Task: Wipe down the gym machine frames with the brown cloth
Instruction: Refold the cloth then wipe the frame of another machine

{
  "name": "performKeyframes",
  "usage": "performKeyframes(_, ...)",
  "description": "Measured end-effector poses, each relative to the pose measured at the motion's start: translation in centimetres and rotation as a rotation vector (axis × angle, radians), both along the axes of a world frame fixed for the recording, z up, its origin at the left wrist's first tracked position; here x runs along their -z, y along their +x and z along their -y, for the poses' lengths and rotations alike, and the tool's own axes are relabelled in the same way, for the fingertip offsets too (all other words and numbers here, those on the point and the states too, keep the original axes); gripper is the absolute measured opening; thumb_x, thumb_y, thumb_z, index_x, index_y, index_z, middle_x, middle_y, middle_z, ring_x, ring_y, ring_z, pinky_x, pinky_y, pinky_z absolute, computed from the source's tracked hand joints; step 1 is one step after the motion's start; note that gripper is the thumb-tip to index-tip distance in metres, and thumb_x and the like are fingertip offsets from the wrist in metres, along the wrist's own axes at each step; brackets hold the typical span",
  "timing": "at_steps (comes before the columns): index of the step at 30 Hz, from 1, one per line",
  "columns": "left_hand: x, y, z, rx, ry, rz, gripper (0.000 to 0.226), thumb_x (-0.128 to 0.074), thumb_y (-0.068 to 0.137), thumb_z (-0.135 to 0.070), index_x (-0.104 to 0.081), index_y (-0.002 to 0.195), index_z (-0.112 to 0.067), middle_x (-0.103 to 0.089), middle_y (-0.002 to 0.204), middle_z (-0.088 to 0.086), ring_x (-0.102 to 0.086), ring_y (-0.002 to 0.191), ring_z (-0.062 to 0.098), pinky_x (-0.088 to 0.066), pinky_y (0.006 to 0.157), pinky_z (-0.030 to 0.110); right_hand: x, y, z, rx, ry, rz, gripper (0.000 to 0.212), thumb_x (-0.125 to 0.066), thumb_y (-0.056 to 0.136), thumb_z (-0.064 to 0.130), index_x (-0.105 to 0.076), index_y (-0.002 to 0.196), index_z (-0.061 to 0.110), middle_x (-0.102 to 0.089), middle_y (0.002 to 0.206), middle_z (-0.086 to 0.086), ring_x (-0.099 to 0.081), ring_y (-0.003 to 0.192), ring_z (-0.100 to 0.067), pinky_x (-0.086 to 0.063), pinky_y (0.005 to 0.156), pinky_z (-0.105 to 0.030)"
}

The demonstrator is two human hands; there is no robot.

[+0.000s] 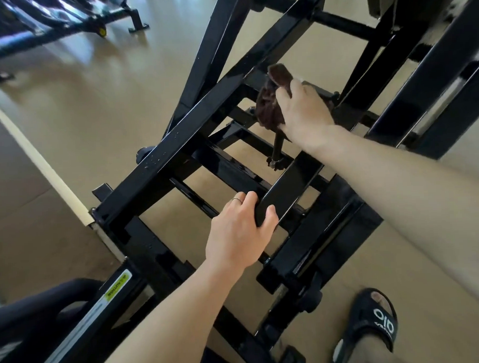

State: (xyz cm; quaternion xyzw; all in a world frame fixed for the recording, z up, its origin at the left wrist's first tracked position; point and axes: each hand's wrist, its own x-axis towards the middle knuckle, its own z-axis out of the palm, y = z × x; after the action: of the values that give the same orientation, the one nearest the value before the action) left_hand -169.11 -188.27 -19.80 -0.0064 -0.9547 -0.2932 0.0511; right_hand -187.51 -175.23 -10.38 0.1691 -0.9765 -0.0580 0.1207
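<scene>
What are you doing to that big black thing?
A person is cleaning a black gym machine frame. Their right hand holds a brown cloth bunched against a bar deep inside the frame. Their left hand grips the end of a nearer black bar, likely to steady themselves. A foot in a black sandal stands on the tan floor beside the machine.

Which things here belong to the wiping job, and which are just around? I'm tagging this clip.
Job:
- cloth, gripped in the right hand
- black frame, its bar held by the left hand

Just around:
- sandal
- other machines far left
</scene>
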Motion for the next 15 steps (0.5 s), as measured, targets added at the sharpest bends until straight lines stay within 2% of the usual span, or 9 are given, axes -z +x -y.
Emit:
performKeyframes(2, 0.0, 0.2, 0.1, -0.006, -0.010, -0.005, 0.053, -0.025, 0.097, -0.064, -0.056, 0.113, -0.025, -0.057, 0.095, -0.009, -0.059, 0.079, 0.011, -0.059, 0.062, 0.033, 0.1, 2.4, -1.8, 0.008, -0.043, 0.012, 0.055, -0.074, 0.093, 0.019, -0.044, 0.137, 0.005, -0.045, 0.135, -0.025, -0.051, 0.122, -0.040, -0.045, 0.104, -0.046)
performKeyframes(6, -0.3, 0.6, 0.4, 0.050, 0.010, 0.046, 0.047, -0.031, 0.104, -0.058, -0.052, 0.126, -0.023, -0.059, 0.109, -0.004, -0.059, 0.091, 0.014, -0.059, 0.073, 0.035, -0.8, 5.2, -1.9, 0.050, -0.289, 0.119, 0.054, -0.070, 0.096, 0.030, -0.044, 0.137, 0.007, -0.046, 0.137, -0.023, -0.051, 0.124, -0.040, -0.046, 0.102, -0.046)
performKeyframes(8, -0.8, 0.8, 2.0, 0.095, 0.001, 0.028, 0.049, -0.027, 0.103, -0.060, -0.050, 0.128, -0.024, -0.059, 0.111, -0.005, -0.059, 0.090, 0.011, -0.058, 0.075, 0.031, -0.4, 6.3, -1.0, 0.015, -0.335, 0.181, 0.052, -0.070, 0.095, 0.033, -0.045, 0.134, 0.008, -0.046, 0.135, -0.021, -0.052, 0.122, -0.039, -0.047, 0.100, -0.046)
performKeyframes(11, -1.3, 1.7, 7.6, 0.145, -0.203, -0.033, 0.057, -0.022, 0.102, -0.059, -0.054, 0.129, -0.020, -0.063, 0.113, -0.003, -0.063, 0.094, 0.014, -0.055, 0.081, 0.031, 1.6, 7.7, 2.0, -0.042, -0.330, 0.295, 0.052, -0.070, 0.095, 0.037, -0.046, 0.132, 0.009, -0.047, 0.132, -0.019, -0.052, 0.119, -0.039, -0.047, 0.097, -0.047)
performKeyframes(13, -1.0, 2.8, 11.9, 0.190, -0.397, 0.017, 0.060, -0.020, 0.103, -0.056, -0.057, 0.131, -0.017, -0.066, 0.118, 0.000, -0.066, 0.102, 0.018, -0.055, 0.089, 0.036, 3.3, 7.8, 4.8, -0.036, -0.284, 0.382, 0.056, -0.066, 0.097, 0.041, -0.043, 0.138, 0.010, -0.047, 0.136, -0.018, -0.052, 0.122, -0.038, -0.047, 0.097, -0.046)
performKeyframes(15, 0.0, 4.2, 15.4, 0.222, -0.516, 0.122, 0.061, -0.016, 0.104, -0.056, -0.061, 0.125, -0.020, -0.068, 0.113, -0.003, -0.066, 0.102, 0.016, -0.053, 0.092, 0.036, 4.8, 7.4, 7.5, 0.002, -0.246, 0.439, 0.062, -0.064, 0.098, 0.043, -0.039, 0.144, 0.009, -0.046, 0.139, -0.019, -0.051, 0.125, -0.037, -0.048, 0.099, -0.047)
